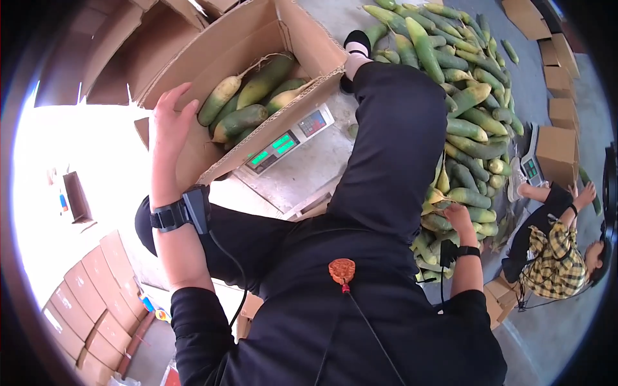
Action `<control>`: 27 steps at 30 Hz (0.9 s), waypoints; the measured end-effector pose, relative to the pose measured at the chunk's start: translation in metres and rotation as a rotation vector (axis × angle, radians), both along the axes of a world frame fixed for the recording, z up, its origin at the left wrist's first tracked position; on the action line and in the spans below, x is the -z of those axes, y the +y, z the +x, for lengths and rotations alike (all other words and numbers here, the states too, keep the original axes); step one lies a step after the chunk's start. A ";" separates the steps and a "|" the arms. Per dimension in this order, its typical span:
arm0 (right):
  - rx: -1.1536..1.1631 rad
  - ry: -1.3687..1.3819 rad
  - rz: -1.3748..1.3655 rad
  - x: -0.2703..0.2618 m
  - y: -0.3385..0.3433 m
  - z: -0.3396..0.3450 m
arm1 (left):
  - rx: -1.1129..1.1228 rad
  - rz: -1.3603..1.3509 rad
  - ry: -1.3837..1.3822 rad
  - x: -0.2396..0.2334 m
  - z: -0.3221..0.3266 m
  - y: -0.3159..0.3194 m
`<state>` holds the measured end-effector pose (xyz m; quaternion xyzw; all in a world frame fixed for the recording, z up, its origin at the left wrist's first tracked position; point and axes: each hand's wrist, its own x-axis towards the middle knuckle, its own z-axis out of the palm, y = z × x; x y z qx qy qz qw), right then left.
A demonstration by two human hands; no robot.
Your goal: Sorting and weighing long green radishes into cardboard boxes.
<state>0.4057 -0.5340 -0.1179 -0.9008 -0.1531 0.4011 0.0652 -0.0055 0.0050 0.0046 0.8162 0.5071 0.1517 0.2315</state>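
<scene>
In front of me an open cardboard box (309,91) holds several green radishes (241,120) with pale root ends. It sits over a digital scale (289,140) with lit green displays. My left hand (170,120) is at the box's left side, thumb and fingers apart, no radish in it. To my right, my right hand (457,218) reaches down into a large heap of green radishes (475,116). Its fingertips are at the thin roots of a radish; whether they grip it is hidden.
More open boxes (130,53) stand at upper left, and stacked cartons (91,299) at lower left. A co-worker (555,241) in a checked shirt sits at far right beside another box (557,149) and scale (531,164). My bent leg (396,144) lies between box and heap.
</scene>
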 end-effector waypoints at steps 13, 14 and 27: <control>-0.035 -0.107 0.560 -0.171 0.102 0.030 | -0.031 0.074 -0.060 -0.004 -0.007 0.005; -0.032 -0.131 0.607 -0.182 0.112 0.035 | -0.032 0.075 -0.064 -0.005 -0.007 0.005; -0.431 0.161 1.393 -0.343 0.335 0.035 | -0.534 0.023 -0.303 -0.010 -0.030 0.018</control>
